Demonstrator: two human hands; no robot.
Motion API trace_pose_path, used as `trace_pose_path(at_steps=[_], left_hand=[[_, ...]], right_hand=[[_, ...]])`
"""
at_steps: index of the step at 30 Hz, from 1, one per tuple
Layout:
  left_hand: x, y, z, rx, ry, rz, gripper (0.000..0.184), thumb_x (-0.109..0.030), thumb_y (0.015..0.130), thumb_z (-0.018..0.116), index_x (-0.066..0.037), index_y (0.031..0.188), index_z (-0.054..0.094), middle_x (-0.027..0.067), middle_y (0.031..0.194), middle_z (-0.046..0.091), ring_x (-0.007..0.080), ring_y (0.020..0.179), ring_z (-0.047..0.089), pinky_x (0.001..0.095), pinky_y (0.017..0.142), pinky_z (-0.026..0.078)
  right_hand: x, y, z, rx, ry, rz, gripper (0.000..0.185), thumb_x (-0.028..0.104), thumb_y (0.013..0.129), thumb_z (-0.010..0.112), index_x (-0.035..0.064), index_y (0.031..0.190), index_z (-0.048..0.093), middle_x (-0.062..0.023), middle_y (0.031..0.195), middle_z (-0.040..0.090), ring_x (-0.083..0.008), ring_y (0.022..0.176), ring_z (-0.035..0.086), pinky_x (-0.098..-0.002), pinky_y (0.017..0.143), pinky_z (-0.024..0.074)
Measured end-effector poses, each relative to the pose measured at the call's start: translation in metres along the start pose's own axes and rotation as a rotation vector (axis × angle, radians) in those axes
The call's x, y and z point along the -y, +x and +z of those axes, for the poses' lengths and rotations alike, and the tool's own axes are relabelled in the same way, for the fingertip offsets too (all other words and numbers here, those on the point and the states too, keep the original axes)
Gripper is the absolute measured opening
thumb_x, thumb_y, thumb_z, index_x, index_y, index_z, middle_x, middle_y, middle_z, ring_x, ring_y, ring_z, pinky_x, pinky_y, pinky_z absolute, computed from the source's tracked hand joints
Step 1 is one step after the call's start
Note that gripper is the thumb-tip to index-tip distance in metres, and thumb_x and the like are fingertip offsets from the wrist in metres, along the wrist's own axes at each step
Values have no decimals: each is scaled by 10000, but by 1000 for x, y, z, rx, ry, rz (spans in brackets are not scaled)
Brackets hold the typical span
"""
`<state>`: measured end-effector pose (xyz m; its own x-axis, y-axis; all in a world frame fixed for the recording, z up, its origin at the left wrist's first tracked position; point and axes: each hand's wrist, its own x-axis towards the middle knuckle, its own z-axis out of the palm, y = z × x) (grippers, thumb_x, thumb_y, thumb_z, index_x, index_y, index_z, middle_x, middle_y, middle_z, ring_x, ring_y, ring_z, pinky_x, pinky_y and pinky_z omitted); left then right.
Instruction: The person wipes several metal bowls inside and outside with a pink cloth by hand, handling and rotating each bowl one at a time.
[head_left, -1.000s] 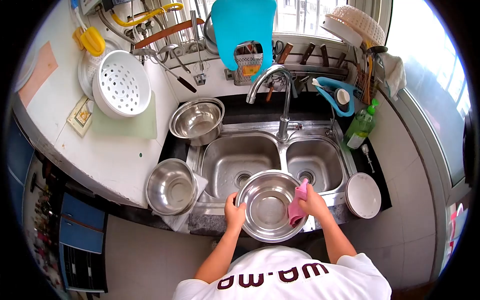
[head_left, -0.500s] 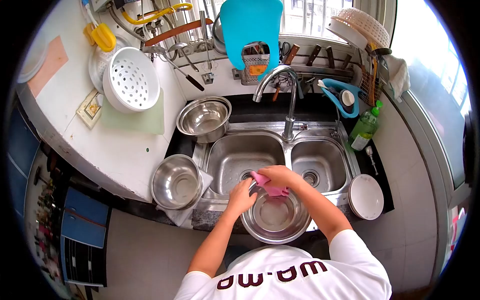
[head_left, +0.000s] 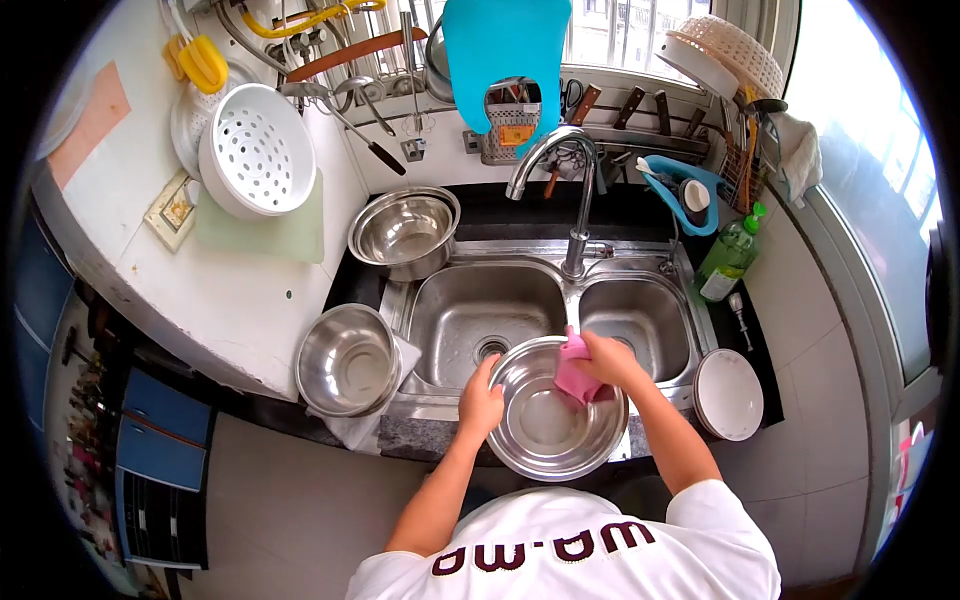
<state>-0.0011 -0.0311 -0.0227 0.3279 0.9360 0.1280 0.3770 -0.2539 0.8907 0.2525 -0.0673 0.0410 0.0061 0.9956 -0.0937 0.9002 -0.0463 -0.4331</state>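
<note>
A shiny stainless steel bowl [head_left: 545,425] is tilted in front of the double sink, over the counter's front edge. My left hand [head_left: 482,402] grips its left rim, thumb along the edge. A pink cloth [head_left: 580,372] is bunched in my right hand [head_left: 612,362], pressed over the bowl's upper right rim and hanging against the inner wall. The fingertips of my right hand are partly covered by the cloth.
Behind the bowl lies the steel sink [head_left: 485,300] with its tall tap [head_left: 580,200]. Steel bowls [head_left: 348,362] stand at left, more steel bowls [head_left: 405,235] behind them. White bowls [head_left: 728,395] and a green soap bottle [head_left: 728,255] stand at right.
My right hand has moved the pink cloth from the bowl's far rim round to its right side. My left hand stays on the left rim, and the bowl has shifted slightly.
</note>
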Motion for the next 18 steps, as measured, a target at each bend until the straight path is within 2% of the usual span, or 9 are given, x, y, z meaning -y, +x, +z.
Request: trace_pose_path(at_steps=[2,3,5,8,13,15,16,18], left_hand=[[0,-1,5,-100,-35,54,564,71,759,570,-64,1296,465,165,1213,577,332,1144,538,386,957,426],[-1,-1,5,-99,-38,54,564,71,759,570,-64,1296,465,165,1213,577,332,1144,538,386,957,426],[-6,-3,4,-123,-66,61,588,104,732,572,-62,1288,475,152,1207,576,324,1146,535,383,974,417],[-4,-7,5,-150,-56,97,607,115,717,578,-60,1289,472,149,1211,570,329,1153,527,386,984,412],[-7,-10,2,-134,-1,86,564,58,751,573,-47,1294,464,175,1232,551,340,1165,515,396,995,402],[-8,-9,-2,-123,8,91,546,27,763,576,-41,1294,463,185,1236,545,344,1167,513,400,996,400],[-9,-7,-6,-69,-9,92,544,-4,777,590,-32,1304,458,186,1253,537,326,1181,511,380,1003,396],[-12,-2,-15,-21,-23,89,545,-35,790,603,-23,1313,452,187,1271,529,308,1195,509,359,1010,391]], right_hand=[[-14,-26,12,-142,38,132,395,319,799,640,50,1048,495,-233,886,648,-427,833,612,-499,715,469],[-13,-39,16,-141,36,133,395,319,799,640,50,1048,495,-233,886,648,-427,833,612,-499,715,469],[-6,-65,20,-174,92,348,413,302,814,616,29,1077,453,-269,870,637,-455,827,606,-518,712,464],[7,-90,22,-218,173,444,415,285,813,605,27,1084,426,-289,861,631,-478,813,599,-528,711,463],[-9,-82,27,-212,187,392,408,266,801,603,20,1070,419,-298,863,625,-482,821,595,-529,718,460],[-21,-64,22,-192,207,216,407,247,796,609,18,1078,428,-289,882,626,-470,847,593,-516,725,460],[-24,-53,20,-192,209,216,407,247,796,609,18,1078,428,-289,882,626,-470,847,593,-516,725,460],[-27,-32,12,-107,204,55,388,228,790,626,36,1081,455,-265,909,633,-448,859,596,-498,728,460]])
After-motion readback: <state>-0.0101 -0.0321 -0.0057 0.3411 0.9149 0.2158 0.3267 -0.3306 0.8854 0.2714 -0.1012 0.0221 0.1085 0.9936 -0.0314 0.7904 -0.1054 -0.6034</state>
